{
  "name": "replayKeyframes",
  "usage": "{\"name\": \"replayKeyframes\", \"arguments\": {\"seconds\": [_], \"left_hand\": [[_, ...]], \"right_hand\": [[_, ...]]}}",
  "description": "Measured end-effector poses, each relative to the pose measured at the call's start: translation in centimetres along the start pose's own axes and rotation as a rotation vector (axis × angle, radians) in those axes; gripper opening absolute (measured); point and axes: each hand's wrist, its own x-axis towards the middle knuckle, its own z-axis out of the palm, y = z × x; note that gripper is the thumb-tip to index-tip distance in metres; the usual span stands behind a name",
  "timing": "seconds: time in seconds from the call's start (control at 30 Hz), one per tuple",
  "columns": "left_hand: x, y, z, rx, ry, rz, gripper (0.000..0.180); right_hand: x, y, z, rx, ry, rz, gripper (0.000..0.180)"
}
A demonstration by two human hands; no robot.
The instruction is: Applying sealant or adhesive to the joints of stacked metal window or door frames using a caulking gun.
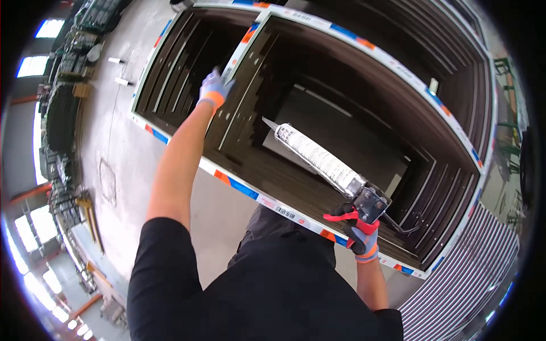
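My right hand (364, 241), in a grey glove with an orange cuff, is wrapped round the red and black handle of a caulking gun (372, 206). A white sealant cartridge (318, 156) lies in the gun, its pointed nozzle (269, 123) tilted up and left above the opening of a stack of dark window frames (273, 207). My left hand (215, 91), gloved the same way, grips the divider bar (243, 48) of the top frame, left of the nozzle; some of its fingers are hidden. White film with blue and orange patches covers the frame's top faces.
Another stack of dark frames (455, 51) adjoins at the far right. Ribbed silver profiles (469, 267) lie at the lower right. Racks of dark material (62, 113) and a cardboard box (82, 90) stand along the left, beyond the pale concrete floor (114, 153).
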Motion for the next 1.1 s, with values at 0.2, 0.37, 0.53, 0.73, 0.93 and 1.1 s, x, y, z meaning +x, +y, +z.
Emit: {"name": "replayKeyframes", "arguments": {"seconds": [0.2,0.37,0.53,0.73,0.93,1.1], "left_hand": [[3.0,0.2,1.5,-0.183,-0.242,-0.017,0.068],[0.8,2.0,0.9,-0.079,-0.008,-0.049,0.05],[-0.9,4.8,-2.7,-0.847,0.012,0.173,0.036],[0.1,4.2,-0.9,-0.057,0.057,-0.029,0.035],[0.1,4.4,-0.9,-0.082,0.074,-0.012,0.033],[0.1,4.3,-0.7,-0.066,0.077,-0.018,0.033]], "right_hand": [[3.5,1.9,-1.5,-0.102,-0.123,0.16,0.05],[8.2,3.6,-1.1,-0.133,-0.347,0.337,0.048],[11.5,4.6,1.0,0.1,-0.325,0.455,0.044],[12.4,6.1,2.4,0.169,-0.34,0.466,0.044],[12.3,6.6,2.8,0.241,-0.342,0.454,0.051],[12.7,7.2,3.1,0.284,-0.345,0.448,0.049]]}}
